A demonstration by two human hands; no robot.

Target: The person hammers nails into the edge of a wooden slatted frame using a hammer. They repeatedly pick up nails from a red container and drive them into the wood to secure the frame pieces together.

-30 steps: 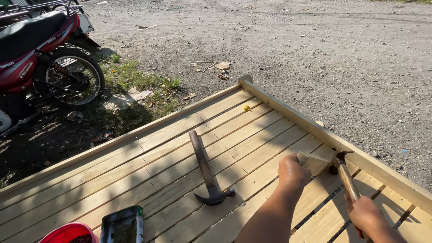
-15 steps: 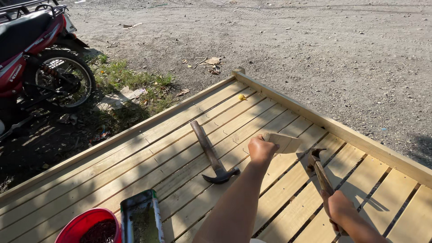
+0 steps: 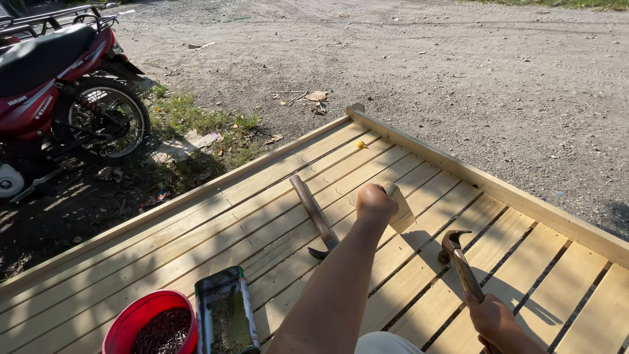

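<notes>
The right hand (image 3: 493, 321) sits at the lower right edge of the frame, cut off below the knuckles, its fingers wrapped around the wooden handle of a claw hammer (image 3: 460, 261). The hammer's dark steel head rests on or just above a plank right of centre; contact cannot be told for sure. The left hand (image 3: 375, 200), near the middle of the frame, is clenched around a small flat piece of pale wood (image 3: 400, 208), most of which pokes out to the right of the fist, casting a shadow on the boards. How the fingers lie on it is hidden by the back of the hand. The left forearm runs down to the bottom edge and covers part of the platform.

A second hammer (image 3: 314, 214) lies loose on the planks just left of the left arm, its head partly hidden behind the forearm.

At the lower left a red bucket (image 3: 134, 321), cut off by the bottom edge, holds a dark heap of what look like nails, too fine to make out singly. Just beside it stands a rectangular green tin (image 3: 225, 309) with dark, murky contents that cannot be identified.

All of this sits on a slatted wooden platform (image 3: 196, 229) with a raised edge rail. A small yellow scrap (image 3: 360, 144) lies near its far corner. A red motorcycle (image 3: 59, 85) is parked at the upper left, partly out of frame, beside gravel ground (image 3: 458, 65).
</notes>
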